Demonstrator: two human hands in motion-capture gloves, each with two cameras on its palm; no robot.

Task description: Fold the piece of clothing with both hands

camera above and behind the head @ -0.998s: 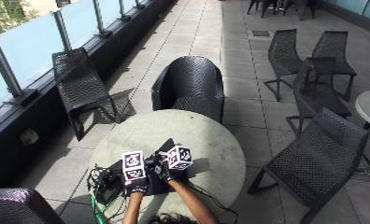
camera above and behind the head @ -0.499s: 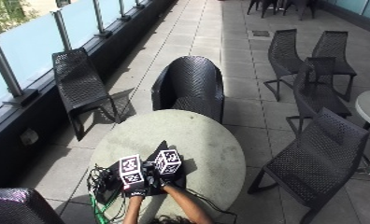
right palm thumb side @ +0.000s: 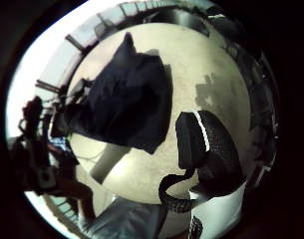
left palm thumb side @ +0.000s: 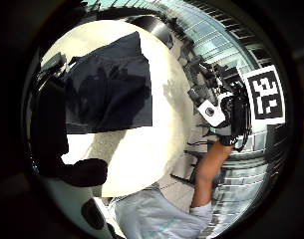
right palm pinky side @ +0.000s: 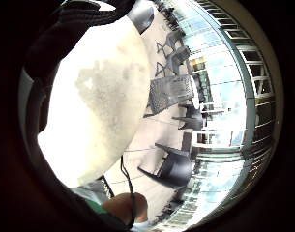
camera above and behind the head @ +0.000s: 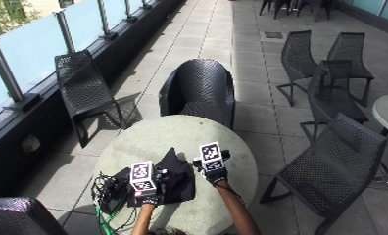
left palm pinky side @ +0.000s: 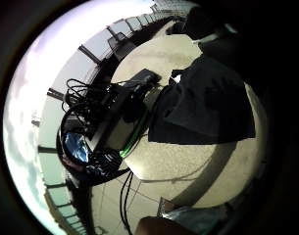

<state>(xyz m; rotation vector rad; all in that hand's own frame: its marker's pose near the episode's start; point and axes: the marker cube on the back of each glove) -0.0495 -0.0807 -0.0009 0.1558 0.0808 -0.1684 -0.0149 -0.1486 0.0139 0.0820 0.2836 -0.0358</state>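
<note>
On the round table (camera above and behind the head: 181,134), near its front edge, lies the dark garment (camera above and behind the head: 176,182), folded into a rough rectangle with 1 corner pointing away from the person. Both hands hover over it, palms down: the left hand (camera above and behind the head: 146,185) at its left side, the right hand (camera above and behind the head: 213,169) just past its right edge. Neither grips the cloth; fingers look relaxed. Beside the left hand sits a black box (camera above and behind the head: 115,185) with tangled cables. Black chairs (camera above and behind the head: 200,90) ring the table.
</note>
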